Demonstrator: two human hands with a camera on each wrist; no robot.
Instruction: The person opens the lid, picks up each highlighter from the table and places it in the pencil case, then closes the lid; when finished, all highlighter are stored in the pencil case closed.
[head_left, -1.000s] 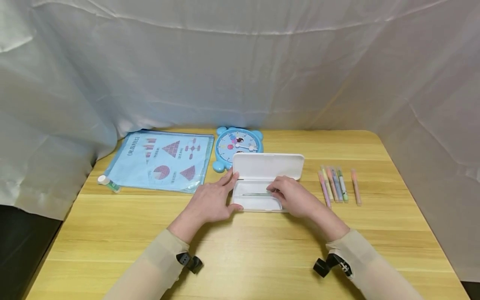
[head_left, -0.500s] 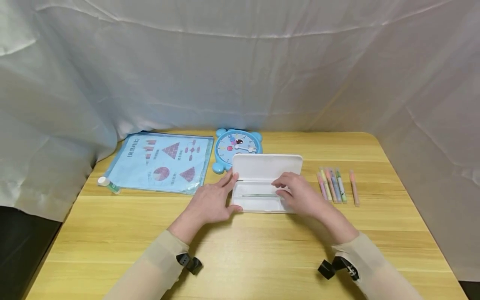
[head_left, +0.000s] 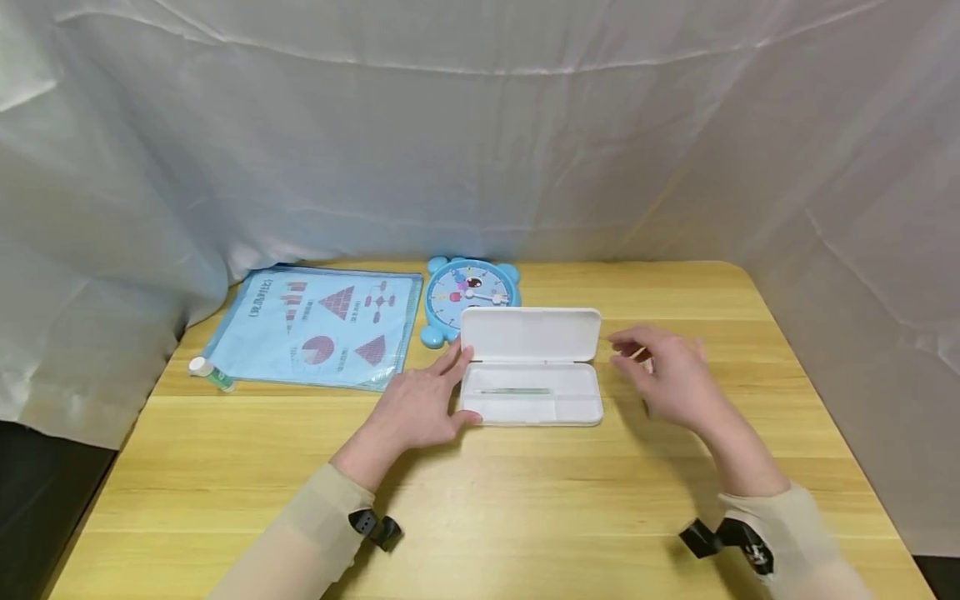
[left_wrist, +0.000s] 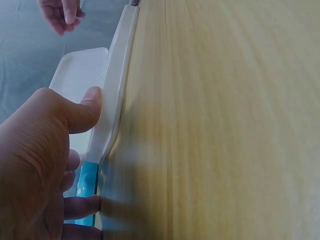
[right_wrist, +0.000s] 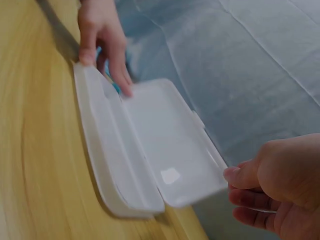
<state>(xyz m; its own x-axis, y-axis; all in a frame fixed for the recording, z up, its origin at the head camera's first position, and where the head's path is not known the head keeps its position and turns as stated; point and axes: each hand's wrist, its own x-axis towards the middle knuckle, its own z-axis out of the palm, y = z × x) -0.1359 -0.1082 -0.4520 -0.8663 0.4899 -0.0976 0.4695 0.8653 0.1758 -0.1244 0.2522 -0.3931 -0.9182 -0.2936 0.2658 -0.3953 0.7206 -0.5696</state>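
Observation:
A white pencil case (head_left: 577,379) lies with its lid raised, a slim pale-green stick (head_left: 516,391) inside it. At the case's left end my left hand (head_left: 420,404) holds it, thumb on the front edge and fingers by the hinge side. That thumb also shows against the white wall in the left wrist view. To the right of the case my right hand (head_left: 671,375) hovers with loosely bent fingers and nothing visible in them. Behind this hand the pens are mostly hidden. In the right wrist view my right hand (right_wrist: 280,185) appears near the lid's outer corner.
A blue clock (head_left: 468,292) sits behind the case, partly covered by the lid. Left of it lies a blue mesh document pouch (head_left: 315,325) with printed charts. A glue stick (head_left: 212,373) rests at the pouch's near left corner. Grey cloth (head_left: 480,167) hangs behind the table.
My right hand has let go of the green stick and moved right, out of the case to above the pens. The left hand stays on the case.

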